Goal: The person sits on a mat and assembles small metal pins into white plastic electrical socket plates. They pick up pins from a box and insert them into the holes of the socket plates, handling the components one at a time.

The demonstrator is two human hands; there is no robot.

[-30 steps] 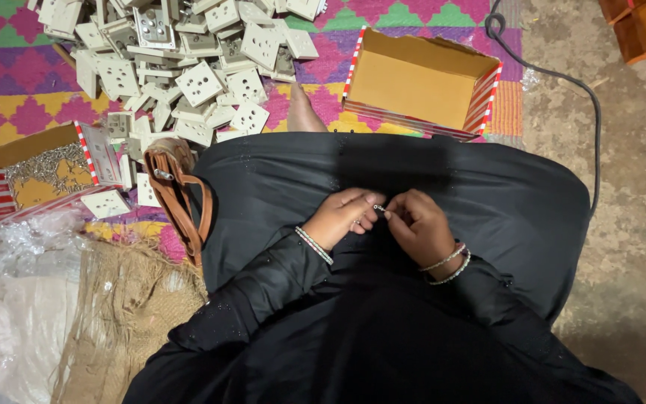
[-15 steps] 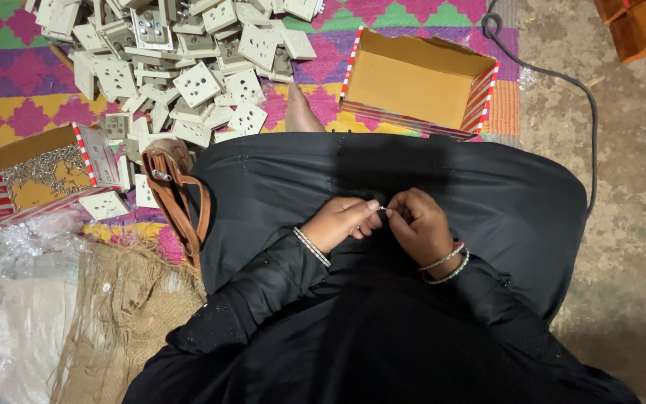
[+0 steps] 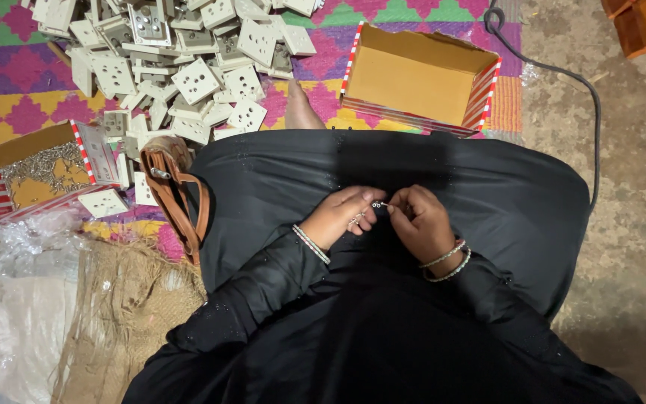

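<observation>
Black garment: covers the seated person's lap and both arms, filling the lower middle of the view.

Woven mat: pink, yellow, green and purple pattern, spread on the floor ahead of the lap.

Burlap sack and clear plastic sheet: lying at the lower left, the sack partly over the sheet.

Heap of socket plates: off-white square plates with round holes, piled on the mat at the upper left.

Empty cardboard box: open, red-and-white striped sides, on the mat just beyond the lap.

Box of screws: open, same striped pattern, left of the lap, holding many small silvery screws.

Brown leather strap: curved, lying against the left edge of the garment.

Black cable: runs over the bare floor on the right.

Left hand: above the lap, bangle on the wrist, grip pinched together on the small metal part.

Right hand: bangles on the wrist, fingertips closed on the same part from the opposite side; the two hands nearly touch.

Small metal part: silvery, held between both hands over the middle of the lap; too small to identify further.
</observation>
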